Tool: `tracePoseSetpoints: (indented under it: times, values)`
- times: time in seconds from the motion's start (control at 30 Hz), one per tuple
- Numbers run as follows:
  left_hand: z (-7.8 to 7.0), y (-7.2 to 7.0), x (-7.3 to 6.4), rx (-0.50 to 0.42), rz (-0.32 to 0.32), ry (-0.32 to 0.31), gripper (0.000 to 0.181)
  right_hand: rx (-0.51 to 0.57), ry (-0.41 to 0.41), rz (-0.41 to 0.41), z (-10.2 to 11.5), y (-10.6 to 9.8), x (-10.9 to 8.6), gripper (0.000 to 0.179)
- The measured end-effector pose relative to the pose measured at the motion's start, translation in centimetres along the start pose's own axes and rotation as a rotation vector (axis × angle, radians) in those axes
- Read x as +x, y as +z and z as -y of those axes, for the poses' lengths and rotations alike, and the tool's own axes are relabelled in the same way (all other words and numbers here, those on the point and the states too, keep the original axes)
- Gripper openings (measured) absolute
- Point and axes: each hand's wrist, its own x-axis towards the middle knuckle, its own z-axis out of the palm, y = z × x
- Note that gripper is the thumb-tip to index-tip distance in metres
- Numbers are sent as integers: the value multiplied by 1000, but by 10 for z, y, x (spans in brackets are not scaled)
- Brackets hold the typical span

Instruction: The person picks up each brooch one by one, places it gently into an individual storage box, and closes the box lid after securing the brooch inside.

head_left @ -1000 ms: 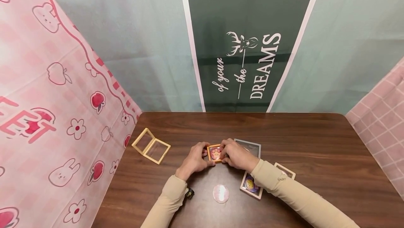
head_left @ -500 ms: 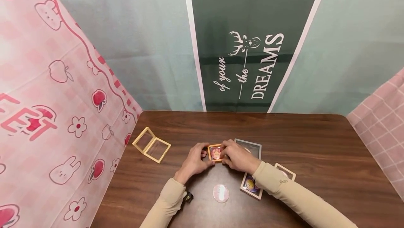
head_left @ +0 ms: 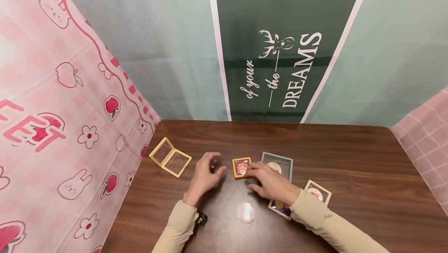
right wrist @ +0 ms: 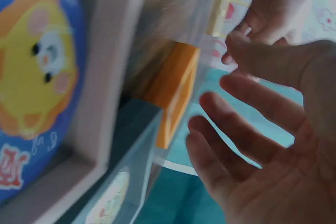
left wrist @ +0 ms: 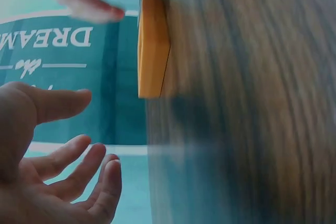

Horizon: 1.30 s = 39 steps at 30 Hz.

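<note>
A small orange square display case (head_left: 241, 167) with a round red-and-pink badge inside lies on the table, closed. My left hand (head_left: 204, 175) is to its left, apart from it, fingers loosely bent and holding nothing; the left wrist view shows a gap between this hand and the orange case (left wrist: 154, 48). My right hand (head_left: 271, 183) hovers at the case's right side. In the right wrist view its fingers (right wrist: 226, 108) are spread, clear of the orange case (right wrist: 170, 93). A grey display case (head_left: 287, 163) with a pale round badge stands partly behind the right hand.
An open yellow case (head_left: 176, 162) lies at the far left. A round pink disc (head_left: 246, 212) rests nearer the front. Two pale-framed cases with badges, one purple (head_left: 280, 208) and one with a red-and-white badge (head_left: 316, 194), lie around the right forearm, partly covered.
Both hands have let go of the orange case. My left hand has moved away to the left; my right hand has shifted slightly right and toward the front. The case stays on the table.
</note>
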Motion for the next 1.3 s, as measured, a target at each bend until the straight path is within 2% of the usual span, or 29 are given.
tracePoseSetpoints:
  times: [0.27, 0.4, 0.53, 0.67, 0.73, 0.83, 0.93, 1.03, 1.17, 1.3]
  values:
    - [10, -25, 2, 6, -245, 19, 41, 132, 11, 101, 11, -4, -10, 33]
    - [17, -44, 4, 0, -383, 41, 38, 137, -33, 138, 18, -1, -14, 38]
    - [26, -66, 6, -19, -506, 53, 34, 117, -38, 172, 22, 2, -16, 43]
    - [36, -85, 3, 15, -619, 66, 32, 80, -56, 169, 25, 5, -18, 51]
    - [41, -93, 1, 59, -673, 56, 33, 62, -61, 160, 27, 6, -19, 55]
    - [47, -104, -4, 114, -732, -13, 42, 54, -51, 152, 30, 9, -21, 57]
    - [53, -111, -9, 135, -750, -124, 57, 34, -42, 157, 30, 14, -23, 58]
    - [59, -115, -14, 130, -725, -225, 70, 7, -45, 171, 30, 19, -25, 57]
    - [67, -120, -20, 119, -628, -337, 77, -28, -52, 175, 30, 23, -25, 55]
    - [73, -124, -24, 93, -507, -451, 74, -40, -49, 177, 31, 24, -24, 52]
